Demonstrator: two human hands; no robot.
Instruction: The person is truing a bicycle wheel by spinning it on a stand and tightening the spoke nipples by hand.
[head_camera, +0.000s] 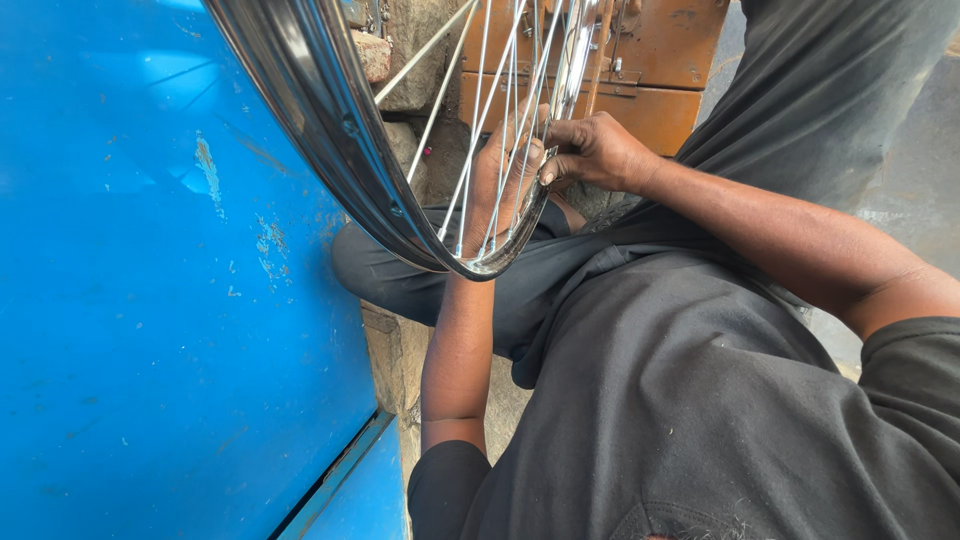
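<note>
A shiny metal bicycle wheel rim (320, 100) with thin steel spokes (462, 130) stands upright over my lap. My left hand (497, 180) is behind the spokes near the rim's lowest part, with its fingers curled around some of them. My right hand (597, 150) comes in from the right. Its thumb and fingers pinch a spoke close to where it meets the rim. Whether a small tool sits in those fingers cannot be made out. The two hands almost touch.
A large blue painted metal panel (150, 300) fills the left side, close to the rim. Rough stone blocks (395, 350) lie under my leg. An orange-brown metal box (660, 60) stands ahead. My dark trousers (800, 90) and grey shirt (680, 420) fill the right.
</note>
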